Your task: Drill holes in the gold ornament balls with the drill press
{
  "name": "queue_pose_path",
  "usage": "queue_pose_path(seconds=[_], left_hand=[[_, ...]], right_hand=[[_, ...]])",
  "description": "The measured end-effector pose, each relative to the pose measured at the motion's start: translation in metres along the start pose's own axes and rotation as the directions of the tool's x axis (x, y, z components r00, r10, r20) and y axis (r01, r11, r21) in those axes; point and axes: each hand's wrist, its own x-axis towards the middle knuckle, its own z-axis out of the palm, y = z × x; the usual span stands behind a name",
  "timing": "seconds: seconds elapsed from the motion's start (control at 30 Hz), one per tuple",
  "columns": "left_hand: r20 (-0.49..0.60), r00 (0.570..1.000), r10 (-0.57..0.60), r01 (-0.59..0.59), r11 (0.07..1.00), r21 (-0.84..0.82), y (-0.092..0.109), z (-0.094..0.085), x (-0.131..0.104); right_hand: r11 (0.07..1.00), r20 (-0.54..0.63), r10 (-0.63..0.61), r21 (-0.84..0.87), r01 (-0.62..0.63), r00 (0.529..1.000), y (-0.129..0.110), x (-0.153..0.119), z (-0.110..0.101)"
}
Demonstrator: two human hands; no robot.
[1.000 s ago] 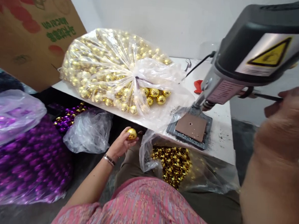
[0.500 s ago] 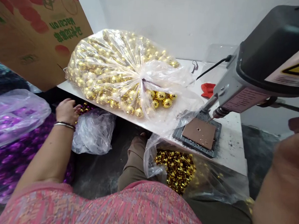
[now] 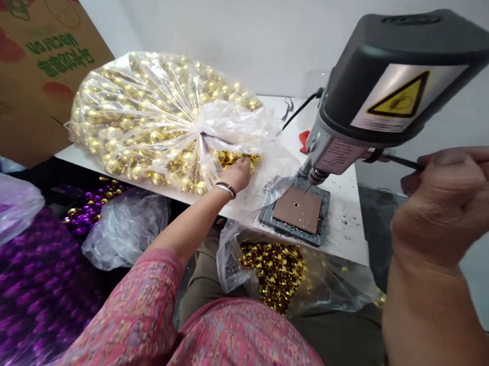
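Left hand (image 3: 234, 176) reached gold balls (image 3: 226, 158) beside bag (image 3: 149, 108), grip unclear; right fingers (image 3: 450, 172) clamp lever (image 3: 404, 161).

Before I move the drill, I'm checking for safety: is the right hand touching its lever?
Touching: the head view shows the right hand closed around the outer end of the lever.

Macaron, green Latin lettering, upside down on the cardboard box (image 3: 28, 92), far left beyond my left hand (image 3: 235, 176); green Chinese characters beside it, can't make them out. Up and left of my right hand (image 3: 446, 201): silver label (image 3: 392, 74) on the drill's black motor housing (image 3: 410, 41), bearing a yellow warning triangle (image 3: 401, 98) with black border, pictogram unclear, small print under it unreadable. Pale label (image 3: 337, 155) on the grey body left of my right grip: rows of text, too small.
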Motion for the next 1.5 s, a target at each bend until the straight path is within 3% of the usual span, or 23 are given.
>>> queue_pose_path(seconds=[0.1, 0.2, 0.33, 0.4, 0.47, 0.57, 0.67, 0.73, 0.8, 0.93, 1.13, 1.3, 1.5], left_hand=[[0.048, 0.997, -0.061, 0.058, 0.996, 0.062, 0.000, 0.006, 0.004], [0.058, 0.997, -0.060, 0.059, 0.998, 0.017, -0.002, 0.013, 0.005], [0.009, 0.998, -0.057, 0.057, 0.977, -0.207, -0.003, 0.022, 0.012], [-0.037, 0.995, -0.097, 0.074, 0.911, -0.407, -0.003, 0.024, 0.014], [-0.057, 0.991, -0.122, 0.057, 0.767, -0.640, -0.002, 0.023, 0.012], [0.021, 0.995, -0.098, 0.056, 0.379, -0.923, -0.002, 0.019, 0.000], [0.161, 0.986, 0.036, 0.160, 0.028, -0.987, 0.000, 0.016, -0.017], [0.221, 0.969, 0.111, 0.229, -0.059, -0.972, 0.002, 0.017, -0.026], [0.257, 0.954, 0.152, 0.268, -0.052, -0.962, 0.005, 0.020, -0.034], [0.312, 0.934, 0.177, 0.298, 0.099, -0.949, 0.012, 0.027, -0.041], [0.263, 0.937, 0.230, 0.209, 0.233, -0.950, 0.020, 0.037, -0.044], [0.243, 0.937, 0.250, 0.123, 0.418, -0.900, 0.034, 0.034, -0.044], [0.149, 0.949, 0.278, -0.014, 0.511, -0.859, 0.054, 0.034, -0.036]], right_hand=[[0.997, -0.014, -0.019, 0.079, 0.020, 1.000, -0.002, -0.001, -0.001], [0.994, -0.024, -0.042, 0.097, 0.044, 0.999, -0.001, -0.002, 0.001], [0.990, -0.054, -0.056, 0.125, 0.063, 0.997, 0.002, -0.002, 0.005], [0.990, -0.052, -0.073, 0.121, 0.079, 0.996, 0.004, -0.002, 0.006], [0.990, -0.034, -0.098, 0.102, 0.101, 0.995, 0.006, -0.003, 0.006], [0.986, -0.021, -0.130, 0.101, 0.132, 0.991, 0.009, -0.004, 0.005], [0.982, -0.013, -0.155, 0.108, 0.156, 0.988, 0.007, -0.002, 0.004], [0.986, 0.013, -0.144, 0.092, 0.142, 0.989, 0.001, 0.005, 0.003], [0.994, 0.045, -0.091, 0.069, 0.088, 0.995, -0.008, 0.018, 0.003], [0.998, 0.133, 0.063, 0.003, -0.064, 0.989, -0.028, 0.056, 0.009], [0.976, 0.123, 0.217, -0.001, -0.218, 0.968, -0.039, 0.094, 0.027], [0.974, 0.144, 0.215, 0.039, -0.222, 0.966, -0.032, 0.104, 0.039], [0.978, 0.170, 0.199, 0.022, -0.206, 0.965, -0.035, 0.102, 0.034]])
